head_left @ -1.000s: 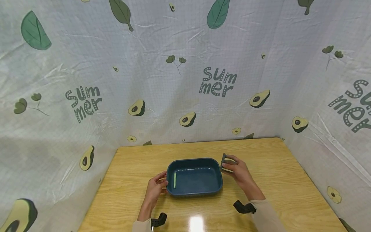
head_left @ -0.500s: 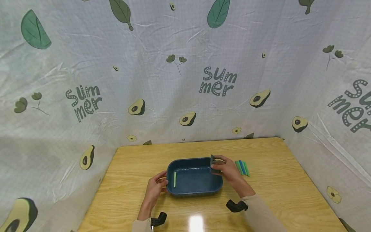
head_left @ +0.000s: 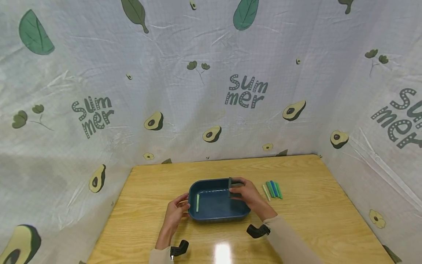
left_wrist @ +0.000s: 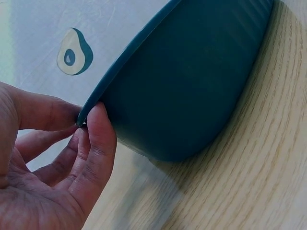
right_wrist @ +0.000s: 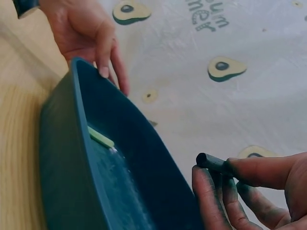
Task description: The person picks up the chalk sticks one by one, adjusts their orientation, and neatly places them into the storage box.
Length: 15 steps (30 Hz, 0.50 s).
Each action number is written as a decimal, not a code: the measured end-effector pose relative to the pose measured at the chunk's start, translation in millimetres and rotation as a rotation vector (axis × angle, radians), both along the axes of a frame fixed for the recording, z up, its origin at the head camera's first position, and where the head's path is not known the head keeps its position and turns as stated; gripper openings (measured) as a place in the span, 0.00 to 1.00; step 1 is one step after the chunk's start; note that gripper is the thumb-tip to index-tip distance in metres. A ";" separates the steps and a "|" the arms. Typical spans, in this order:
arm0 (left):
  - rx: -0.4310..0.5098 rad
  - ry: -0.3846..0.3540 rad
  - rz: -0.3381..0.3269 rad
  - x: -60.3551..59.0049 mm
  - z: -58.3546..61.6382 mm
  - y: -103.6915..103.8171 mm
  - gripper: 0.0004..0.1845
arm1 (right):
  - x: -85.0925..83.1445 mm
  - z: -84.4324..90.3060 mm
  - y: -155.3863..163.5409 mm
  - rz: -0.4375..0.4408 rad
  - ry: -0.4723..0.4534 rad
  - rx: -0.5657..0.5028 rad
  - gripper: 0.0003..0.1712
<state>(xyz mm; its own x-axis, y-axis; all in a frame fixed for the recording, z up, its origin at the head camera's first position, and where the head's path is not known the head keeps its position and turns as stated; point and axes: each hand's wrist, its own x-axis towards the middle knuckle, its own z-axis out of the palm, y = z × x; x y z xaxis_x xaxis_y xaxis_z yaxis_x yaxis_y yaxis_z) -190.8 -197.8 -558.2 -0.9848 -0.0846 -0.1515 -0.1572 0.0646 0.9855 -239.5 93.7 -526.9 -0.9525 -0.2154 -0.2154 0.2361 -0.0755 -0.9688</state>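
A deep dark-blue tray (head_left: 220,219) sits on the table, one pale green chalk stick (head_left: 197,203) lying inside near its left end. My left hand (head_left: 174,213) pinches the tray's left rim between thumb and fingers, as the left wrist view shows close up. Over the tray's right half, my right hand (head_left: 245,193) holds a dark green chalk stick (right_wrist: 215,163) between thumb and fingertips. In the right wrist view these fingertips (right_wrist: 230,189) are smudged dark green. The held stick is above the tray floor, near the far rim.
To the right of the tray, several chalk sticks (head_left: 273,190) in green, blue and pale yellow lie side by side on the wooden table (head_left: 306,220). A printed white sheet (head_left: 184,88) hangs behind the table and along its sides.
My right hand has moved left with the dark green chalk stick, from beside the tray's right rim to over its inside, uncovering the row of chalk sticks. My left hand stays on the rim.
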 end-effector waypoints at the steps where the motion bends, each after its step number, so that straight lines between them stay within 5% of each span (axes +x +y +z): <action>1: 0.000 -0.001 0.000 0.1 0.0 0.0 0.26 | 0.1 -0.8 -2.3 0.007 0.000 0.001 0.32; 15: -0.011 -0.002 0.011 -0.3 -0.9 0.8 0.25 | 1.8 -5.7 -33.8 0.087 -0.055 0.030 0.35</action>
